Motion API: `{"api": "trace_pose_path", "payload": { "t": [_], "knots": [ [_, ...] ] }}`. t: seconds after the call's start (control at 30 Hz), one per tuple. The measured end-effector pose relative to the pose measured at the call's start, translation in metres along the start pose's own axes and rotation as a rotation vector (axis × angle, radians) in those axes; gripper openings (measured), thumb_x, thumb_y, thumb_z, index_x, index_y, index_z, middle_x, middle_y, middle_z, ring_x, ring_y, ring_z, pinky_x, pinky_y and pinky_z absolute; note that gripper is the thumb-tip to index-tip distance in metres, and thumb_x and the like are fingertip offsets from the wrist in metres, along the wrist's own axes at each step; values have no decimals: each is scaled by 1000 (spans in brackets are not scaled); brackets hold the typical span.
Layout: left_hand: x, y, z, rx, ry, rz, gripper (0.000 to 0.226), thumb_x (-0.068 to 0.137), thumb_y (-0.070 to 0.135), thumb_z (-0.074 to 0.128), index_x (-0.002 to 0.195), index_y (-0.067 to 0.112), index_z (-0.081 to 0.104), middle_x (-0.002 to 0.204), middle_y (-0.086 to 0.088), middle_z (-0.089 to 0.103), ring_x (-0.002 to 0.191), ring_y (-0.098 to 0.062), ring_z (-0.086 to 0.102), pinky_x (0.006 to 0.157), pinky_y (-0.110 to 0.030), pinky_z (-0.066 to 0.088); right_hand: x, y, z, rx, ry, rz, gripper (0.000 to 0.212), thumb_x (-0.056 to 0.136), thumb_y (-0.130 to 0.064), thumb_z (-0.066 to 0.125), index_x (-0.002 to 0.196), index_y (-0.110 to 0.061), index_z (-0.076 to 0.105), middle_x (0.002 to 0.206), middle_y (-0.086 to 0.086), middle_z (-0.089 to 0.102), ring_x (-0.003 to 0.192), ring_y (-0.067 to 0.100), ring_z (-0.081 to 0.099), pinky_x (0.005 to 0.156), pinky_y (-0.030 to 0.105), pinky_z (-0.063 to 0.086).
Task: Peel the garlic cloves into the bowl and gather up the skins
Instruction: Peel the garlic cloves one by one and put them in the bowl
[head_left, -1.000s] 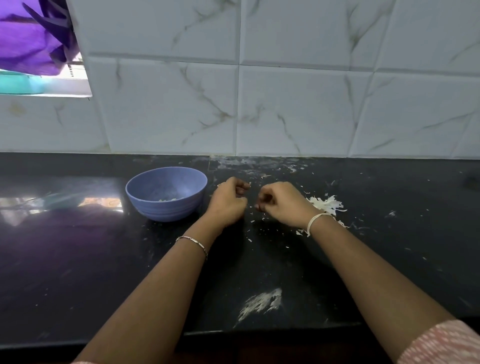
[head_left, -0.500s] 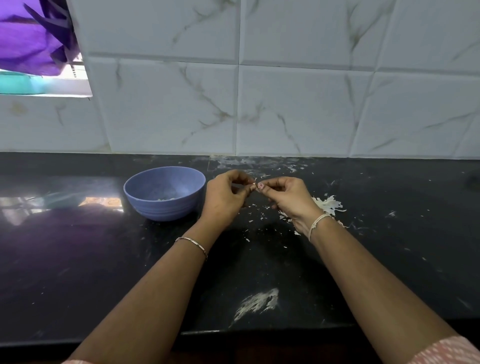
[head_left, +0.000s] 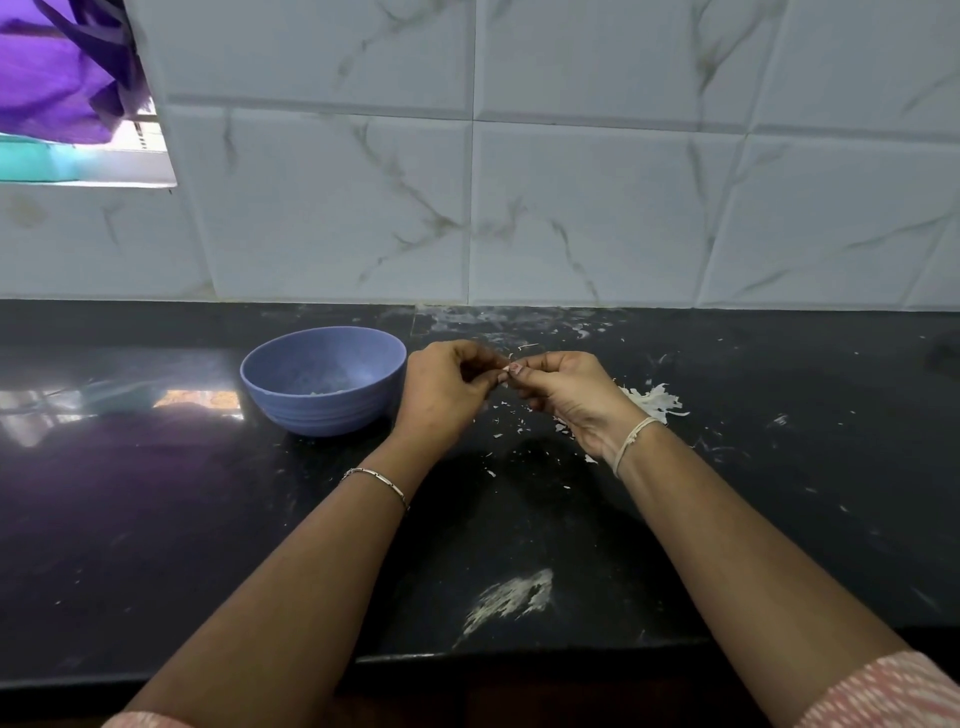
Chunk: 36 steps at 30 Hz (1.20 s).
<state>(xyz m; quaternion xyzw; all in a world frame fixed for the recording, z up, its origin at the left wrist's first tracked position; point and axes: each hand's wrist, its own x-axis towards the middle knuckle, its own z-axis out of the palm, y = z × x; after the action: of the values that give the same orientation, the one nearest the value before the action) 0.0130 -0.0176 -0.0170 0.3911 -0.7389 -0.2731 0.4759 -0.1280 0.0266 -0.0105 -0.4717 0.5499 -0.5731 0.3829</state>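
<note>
Both hands meet mid-frame over the counter (head_left: 156, 519); left hand (head_left: 447, 395) and right hand (head_left: 571, 400) curl in, pinching a tiny garlic piece (head_left: 511, 367) between their fingertips, can't tell clove from skin; blue bowl (head_left: 322, 413) sits just left of the left hand; skins (head_left: 655, 402) heaped right of the right wrist

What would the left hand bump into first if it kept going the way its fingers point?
Almost at once, the right hand: the left hand points its fingers right, at the tiny garlic piece both seem to pinch. Depth between them is unclear.
</note>
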Motion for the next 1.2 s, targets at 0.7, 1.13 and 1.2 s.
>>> {"api": "trace_pose_path", "payload": {
  "t": [0.7,1.13,1.2],
  "knots": [
    [3,-6,6,-107,-30,-84,9,85,9,73,91,16,76,77,-7,74,75,-26,72,78,-44,60,4,4,0,-260,55,-191,12,91,-8,66,81,-15,69,73,1,65,68,12,58,68,28,49],
    [0,4,16,-529,-25,-365,6,90,2,66,87,-1,70,71,-11,63,69,-20,62,71,-30,61,-6,0,11,-1338,253,-687,16,97,-20,47,105,-12,58,104,5,61,96,25,59,84,37,40],
    [0,7,14,-594,-41,-382,5,91,0,64,90,-3,68,78,-16,63,71,-19,61,67,-24,60,-5,0,11,-1232,272,-639,15,97,-21,47,101,-13,59,98,0,58,90,20,57,81,35,39]
  ]
}}
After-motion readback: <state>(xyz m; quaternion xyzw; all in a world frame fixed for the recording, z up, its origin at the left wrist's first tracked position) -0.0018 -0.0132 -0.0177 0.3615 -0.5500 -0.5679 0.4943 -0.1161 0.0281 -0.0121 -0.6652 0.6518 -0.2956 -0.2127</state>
